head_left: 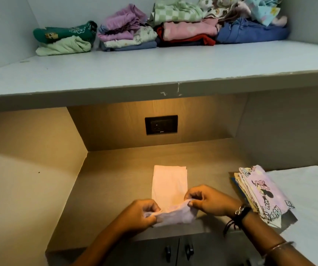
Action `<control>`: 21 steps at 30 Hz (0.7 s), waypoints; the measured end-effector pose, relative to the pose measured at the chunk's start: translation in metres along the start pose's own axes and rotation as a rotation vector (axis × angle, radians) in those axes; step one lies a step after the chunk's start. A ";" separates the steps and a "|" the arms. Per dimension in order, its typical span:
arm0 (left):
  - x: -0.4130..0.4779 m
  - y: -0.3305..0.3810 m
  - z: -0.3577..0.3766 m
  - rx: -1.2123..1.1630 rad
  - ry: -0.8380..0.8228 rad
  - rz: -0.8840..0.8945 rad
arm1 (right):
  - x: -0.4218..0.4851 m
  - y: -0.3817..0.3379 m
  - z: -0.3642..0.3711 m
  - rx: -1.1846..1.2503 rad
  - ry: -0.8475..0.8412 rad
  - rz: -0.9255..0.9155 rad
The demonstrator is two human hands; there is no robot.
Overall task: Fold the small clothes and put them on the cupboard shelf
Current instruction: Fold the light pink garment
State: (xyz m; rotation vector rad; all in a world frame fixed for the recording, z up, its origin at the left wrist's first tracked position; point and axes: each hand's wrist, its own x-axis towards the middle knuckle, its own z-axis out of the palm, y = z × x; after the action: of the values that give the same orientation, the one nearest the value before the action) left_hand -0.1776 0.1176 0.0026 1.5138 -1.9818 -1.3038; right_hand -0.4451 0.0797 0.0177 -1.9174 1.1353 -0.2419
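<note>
Under a warm-lit wooden niche [202, 156], both hands' fingers [193, 202] pinch the pale cloth [170, 189] on the counter [116, 189].

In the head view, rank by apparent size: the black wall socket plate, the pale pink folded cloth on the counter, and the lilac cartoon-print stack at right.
1. Lilac cartoon-print stack, though it is nearest the camera.
2. Pale pink folded cloth.
3. Black wall socket plate, farthest away.

Thin pale cloth garment [169, 191] on matt wood-grain counter [116, 189].
</note>
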 end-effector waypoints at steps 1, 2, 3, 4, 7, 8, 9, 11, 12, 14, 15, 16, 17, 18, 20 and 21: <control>-0.002 -0.004 0.004 -0.015 -0.036 -0.013 | -0.003 0.003 0.005 0.033 -0.028 0.008; -0.002 -0.005 0.006 -0.024 -0.057 -0.018 | -0.005 0.005 0.007 0.069 -0.043 0.016; -0.002 -0.007 0.006 -0.036 -0.068 -0.017 | -0.006 0.006 0.008 0.103 -0.047 0.023; 0.001 -0.008 0.005 -0.053 -0.074 -0.010 | -0.007 0.006 0.008 0.129 -0.039 0.028; 0.016 -0.005 -0.008 -0.128 -0.053 0.025 | 0.002 0.008 0.002 0.151 0.071 0.037; 0.025 -0.004 -0.014 -0.161 -0.030 0.029 | 0.008 0.009 0.000 0.145 0.118 0.047; 0.035 -0.003 -0.019 -0.182 0.001 0.022 | 0.016 0.010 -0.004 0.141 0.163 0.062; 0.061 -0.001 -0.031 -0.204 0.066 0.005 | 0.037 0.009 -0.014 0.140 0.244 0.092; 0.075 0.000 -0.035 -0.207 0.097 0.001 | 0.049 0.010 -0.018 0.137 0.277 0.109; 0.105 0.000 -0.044 -0.180 0.148 -0.011 | 0.074 0.014 -0.027 0.118 0.341 0.148; 0.118 0.000 -0.048 -0.178 0.166 -0.033 | 0.086 0.017 -0.031 0.119 0.370 0.177; 0.130 -0.001 -0.050 -0.198 0.180 -0.059 | 0.097 0.021 -0.033 0.120 0.396 0.212; 0.140 -0.003 -0.051 -0.222 0.196 -0.086 | 0.106 0.024 -0.035 0.105 0.404 0.261; 0.150 -0.007 -0.051 -0.235 0.221 -0.119 | 0.114 0.028 -0.036 0.046 0.398 0.324; 0.155 -0.015 -0.047 -0.120 0.337 -0.165 | 0.120 0.036 -0.033 -0.169 0.443 0.419; 0.153 -0.019 -0.043 -0.030 0.397 -0.150 | 0.120 0.039 -0.028 -0.251 0.509 0.410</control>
State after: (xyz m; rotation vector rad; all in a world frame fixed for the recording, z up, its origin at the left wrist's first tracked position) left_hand -0.1943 -0.0381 -0.0294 1.7737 -1.6193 -0.9831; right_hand -0.4172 -0.0391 -0.0247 -1.8286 1.9461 -0.3873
